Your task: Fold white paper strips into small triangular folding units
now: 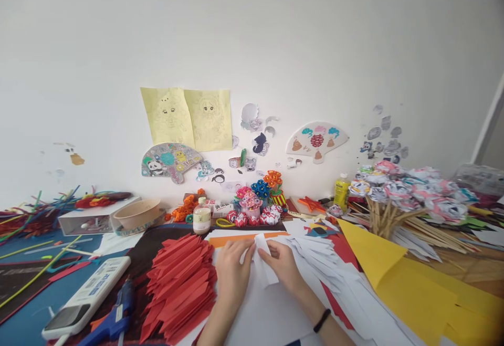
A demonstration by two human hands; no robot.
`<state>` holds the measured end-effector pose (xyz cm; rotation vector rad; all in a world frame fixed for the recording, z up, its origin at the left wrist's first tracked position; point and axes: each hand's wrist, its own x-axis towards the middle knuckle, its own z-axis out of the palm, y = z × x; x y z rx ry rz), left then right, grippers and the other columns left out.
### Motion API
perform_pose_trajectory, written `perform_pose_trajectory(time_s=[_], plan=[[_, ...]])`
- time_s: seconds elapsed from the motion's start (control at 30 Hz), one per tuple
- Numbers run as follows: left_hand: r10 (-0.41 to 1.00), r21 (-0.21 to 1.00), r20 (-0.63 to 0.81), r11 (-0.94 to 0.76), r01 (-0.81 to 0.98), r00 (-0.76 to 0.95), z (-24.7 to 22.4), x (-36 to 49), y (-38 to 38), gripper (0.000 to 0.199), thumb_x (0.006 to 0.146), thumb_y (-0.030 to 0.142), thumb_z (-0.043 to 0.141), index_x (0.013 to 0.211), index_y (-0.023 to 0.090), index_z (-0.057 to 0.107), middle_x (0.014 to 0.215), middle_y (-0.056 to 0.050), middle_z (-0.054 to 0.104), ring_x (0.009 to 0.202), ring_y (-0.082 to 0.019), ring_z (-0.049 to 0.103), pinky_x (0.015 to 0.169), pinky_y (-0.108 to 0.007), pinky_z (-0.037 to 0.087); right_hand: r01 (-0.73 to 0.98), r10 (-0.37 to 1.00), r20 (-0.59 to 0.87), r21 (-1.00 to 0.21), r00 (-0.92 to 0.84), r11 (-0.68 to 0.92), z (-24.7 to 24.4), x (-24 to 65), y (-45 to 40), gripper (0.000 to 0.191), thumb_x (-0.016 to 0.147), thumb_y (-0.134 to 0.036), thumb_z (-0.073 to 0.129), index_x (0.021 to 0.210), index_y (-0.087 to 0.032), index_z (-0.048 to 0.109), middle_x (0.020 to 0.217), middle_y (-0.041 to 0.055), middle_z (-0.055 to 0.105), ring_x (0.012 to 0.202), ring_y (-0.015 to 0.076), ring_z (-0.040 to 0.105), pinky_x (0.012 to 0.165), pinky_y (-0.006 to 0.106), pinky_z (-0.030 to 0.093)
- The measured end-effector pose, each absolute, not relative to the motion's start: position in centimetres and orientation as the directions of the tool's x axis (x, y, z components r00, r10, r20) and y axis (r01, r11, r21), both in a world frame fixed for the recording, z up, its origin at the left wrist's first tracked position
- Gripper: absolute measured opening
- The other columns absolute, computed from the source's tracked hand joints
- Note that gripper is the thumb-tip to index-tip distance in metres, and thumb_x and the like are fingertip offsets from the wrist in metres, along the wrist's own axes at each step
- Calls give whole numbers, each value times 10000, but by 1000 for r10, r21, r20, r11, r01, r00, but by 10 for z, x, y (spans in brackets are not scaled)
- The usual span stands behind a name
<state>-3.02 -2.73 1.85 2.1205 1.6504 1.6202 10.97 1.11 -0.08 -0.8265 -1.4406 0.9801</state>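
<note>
Fingers of my left hand (233, 263), just right of the red folded papers (181, 288), pinch the white strip (266, 268) near its top; my right hand (282, 264) grips its right side, over a white sheet (262, 312). Farther right: white papers (321, 264), yellow paper (419, 296).

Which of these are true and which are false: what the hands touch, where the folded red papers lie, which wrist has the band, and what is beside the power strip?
1. The left hand and right hand both touch a white paper strip. True.
2. The folded red papers lie right of the hands. False: they lie left.
3. A black band circles the left wrist. False: the right.
4. A blue glue gun lies beside the white power strip. True.
</note>
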Motion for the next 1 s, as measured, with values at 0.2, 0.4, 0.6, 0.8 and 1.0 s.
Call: perform_pose_trajectory(time_s=[0.2, 0.4, 0.6, 0.8, 1.0], plan=[[891, 896, 407, -346, 279, -202, 22, -36, -18, 329, 767, 478, 602, 801, 167, 706, 823, -58, 710, 773, -204, 612, 650, -269, 446, 27, 880, 451, -888, -150, 459, 3, 112, 8, 298, 695, -455, 672, 663, -159, 663, 579, 10, 562, 575, 170, 500, 517, 252, 402], [953, 958, 269, -250, 138, -139, 23, -37, -16, 354, 712, 475, 659, 809, 136, 699, 794, -52, 690, 743, -176, 588, 642, -250, 445, 97, 854, 502, -851, -133, 516, 11, 114, 2, 277, 729, -433, 641, 679, -164, 685, 597, 13, 589, 559, 155, 484, 523, 246, 392], [927, 902, 360, -319, 291, -100, 25, -39, -16, 343, 760, 461, 605, 794, 134, 704, 817, -65, 702, 730, -189, 584, 611, -258, 413, 94, 850, 514, -846, -120, 525, 14, 116, 1, 279, 721, -436, 649, 657, -167, 691, 576, 14, 592, 564, 162, 491, 508, 242, 392], [892, 860, 427, -349, 373, -148, 22, -39, -16, 299, 780, 424, 585, 704, 152, 685, 746, -45, 694, 715, -187, 587, 622, -256, 399, 60, 862, 467, -872, -194, 486, 8, 115, 3, 256, 778, -397, 611, 734, -155, 678, 682, 36, 633, 615, 178, 543, 536, 248, 409], [844, 811, 512, -413, 414, -161, 21, -34, -20, 284, 796, 401, 572, 665, 164, 657, 713, -29, 669, 694, -171, 576, 645, -255, 396, -11, 885, 430, -900, -178, 435, 9, 114, 2, 346, 735, -484, 640, 659, -146, 640, 632, 23, 591, 583, 161, 507, 500, 238, 371]])
